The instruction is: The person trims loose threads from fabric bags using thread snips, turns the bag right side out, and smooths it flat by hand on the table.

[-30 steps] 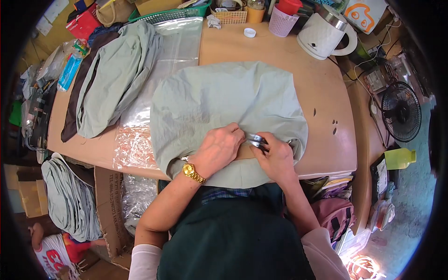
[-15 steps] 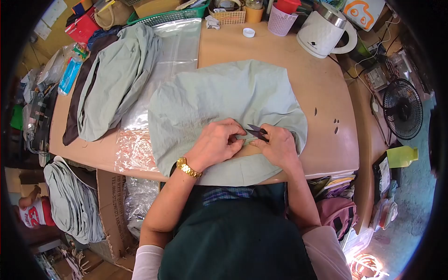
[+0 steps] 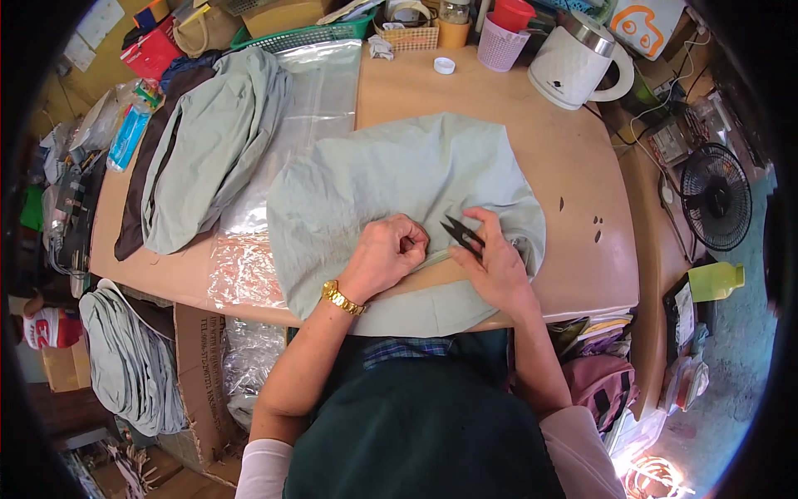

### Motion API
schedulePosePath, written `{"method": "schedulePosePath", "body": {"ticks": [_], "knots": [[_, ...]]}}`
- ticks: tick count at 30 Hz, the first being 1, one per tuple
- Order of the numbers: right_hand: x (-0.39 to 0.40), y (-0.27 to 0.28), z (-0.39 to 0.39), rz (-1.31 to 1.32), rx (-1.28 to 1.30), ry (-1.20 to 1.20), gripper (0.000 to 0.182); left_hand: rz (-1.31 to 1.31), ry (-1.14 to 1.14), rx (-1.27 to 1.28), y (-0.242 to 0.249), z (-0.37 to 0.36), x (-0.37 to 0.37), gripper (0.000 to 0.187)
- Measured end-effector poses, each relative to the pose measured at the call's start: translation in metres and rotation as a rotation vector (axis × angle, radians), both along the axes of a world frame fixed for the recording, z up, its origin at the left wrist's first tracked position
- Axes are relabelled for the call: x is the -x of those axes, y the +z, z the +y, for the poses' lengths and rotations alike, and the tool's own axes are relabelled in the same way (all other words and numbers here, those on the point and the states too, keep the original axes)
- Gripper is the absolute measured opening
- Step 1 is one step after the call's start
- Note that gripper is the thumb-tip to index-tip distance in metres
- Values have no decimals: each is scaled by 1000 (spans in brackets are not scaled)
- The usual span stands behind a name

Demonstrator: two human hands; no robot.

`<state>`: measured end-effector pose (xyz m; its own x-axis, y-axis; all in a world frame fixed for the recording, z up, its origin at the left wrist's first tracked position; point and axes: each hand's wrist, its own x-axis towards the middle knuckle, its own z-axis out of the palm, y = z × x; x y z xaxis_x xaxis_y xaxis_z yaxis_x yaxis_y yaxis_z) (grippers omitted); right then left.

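A pale grey-green cloth piece (image 3: 391,170), some sort of garment, lies bunched on the table before me. My left hand (image 3: 384,256), below a gold wristwatch (image 3: 341,298), rests on it with fingers pinched at the fold near its middle; the cloth edge seems to be between them. Black thread snips (image 3: 462,233) are in my right hand (image 3: 502,266), blades parted and pointing up and left, just above the cloth. A gap between the folds shows the tan tabletop.
More grey-green cloth (image 3: 216,150) lies at left beside a clear plastic sheet (image 3: 320,91). A white kettle (image 3: 573,66), a pink cup (image 3: 502,48) and a white cap (image 3: 444,65) stand at the back. A fan (image 3: 716,195) is at right; a person (image 3: 51,326) is at far left.
My right hand has lifted slightly and turned, and the snips' blades have moved off the cloth fold and spread wider. My left hand's fingers have curled in tighter.
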<state>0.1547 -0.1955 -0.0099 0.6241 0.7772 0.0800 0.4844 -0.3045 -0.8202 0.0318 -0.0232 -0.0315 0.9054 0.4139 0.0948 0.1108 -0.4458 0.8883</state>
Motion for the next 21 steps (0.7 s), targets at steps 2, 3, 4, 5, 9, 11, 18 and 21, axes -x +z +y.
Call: {"method": "schedulePosePath", "body": {"ticks": [2,3,4,5,9,11,18,21], "knots": [[6,3,-7,-47,56,2,38,69,11,63,0,2,-1,10],[9,5,-10,-93,118,-2,36,69,15,63,-1,3,-1,10],[12,9,-11,-92,119,0,36,99,12,99,-3,4,-1,11],[14,13,-12,-87,197,-17,33,129,6,136,-4,4,-1,13],[18,6,-13,-139,202,-54,29,2,-64,87,5,1,2,13],[17,4,-11,-149,207,-56,29,-38,-108,43,11,-2,2,14],[22,4,-15,-182,202,-25,31,-24,-132,-56,-3,1,0,9],[24,8,-16,-176,239,-27,31,-19,-108,-2,1,0,0,7]]}}
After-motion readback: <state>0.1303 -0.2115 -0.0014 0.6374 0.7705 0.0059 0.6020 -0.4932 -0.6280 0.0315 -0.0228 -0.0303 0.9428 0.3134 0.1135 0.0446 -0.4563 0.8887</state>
